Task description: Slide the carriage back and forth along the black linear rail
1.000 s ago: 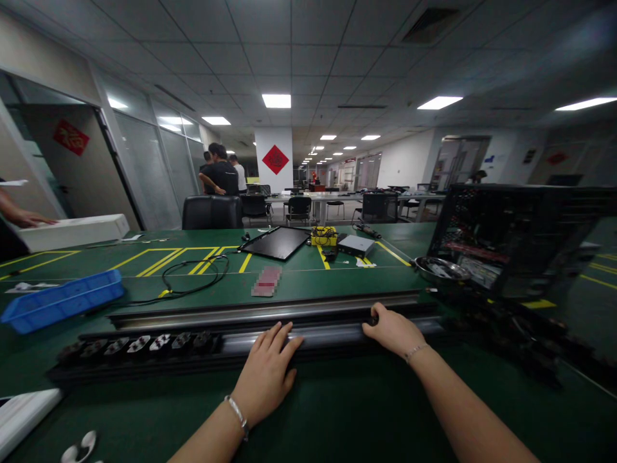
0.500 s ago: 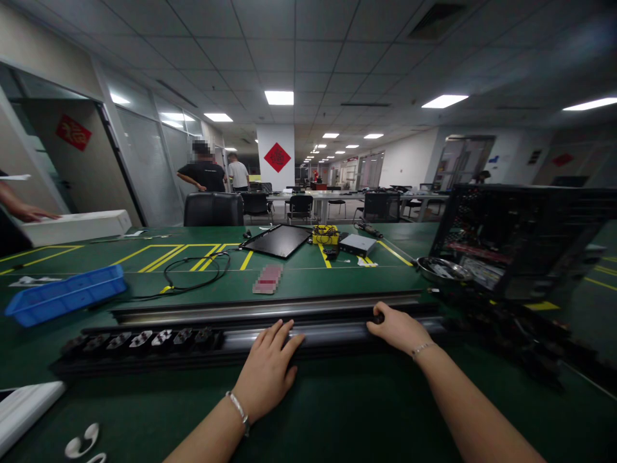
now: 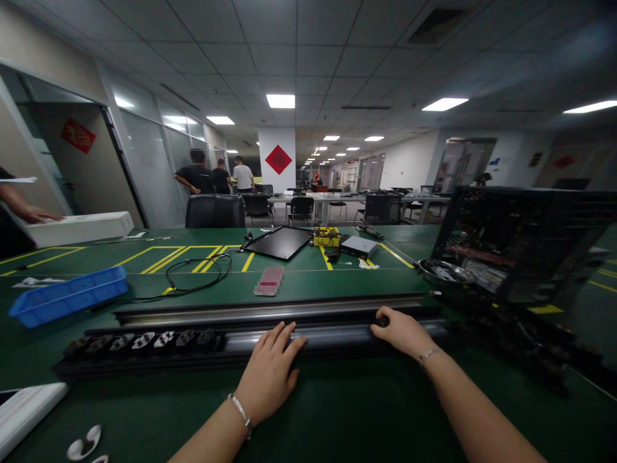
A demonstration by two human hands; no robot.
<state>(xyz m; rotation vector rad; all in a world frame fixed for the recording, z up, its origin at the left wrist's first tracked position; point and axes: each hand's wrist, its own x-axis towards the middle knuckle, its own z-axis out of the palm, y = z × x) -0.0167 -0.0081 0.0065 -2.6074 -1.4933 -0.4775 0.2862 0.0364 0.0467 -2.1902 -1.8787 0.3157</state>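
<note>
- The front rail (image 3: 332, 339) lies crosswise on the green table (image 3: 347, 411), seemingly for both hands' reach.
- The left hand (image 3: 270, 373), fingers spread, rests on the front rail's middle, apparently steadying it.
- Apart from it, the right hand (image 3: 403, 333) pinches a small dark part (image 3: 383, 321) above the front rail's right half; contact is hidden.
- Modules (image 3: 143, 341) line the front rail's left end, probably aligned by its channel.
</note>
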